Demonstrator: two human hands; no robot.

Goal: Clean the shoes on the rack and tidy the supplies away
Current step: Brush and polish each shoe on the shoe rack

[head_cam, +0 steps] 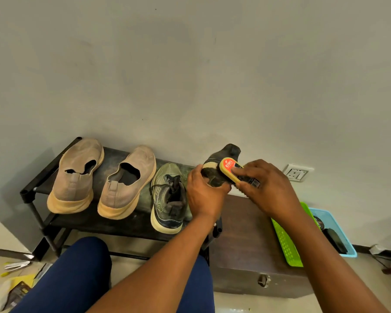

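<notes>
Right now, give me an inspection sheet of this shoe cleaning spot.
Surface: dark metal shoe rack against the wall.
Job's things: two tan knit slip-ons, olive laced sneaker on it; dark sneaker and yellow Kiwi brush in hand.
Clutter: green basket, blue basket on brown trunk; packets on floor.
Grippers: left hand holds dark sneaker; right hand grips brush.
Cables: nothing seen.
Surroundings: wall socket.
</notes>
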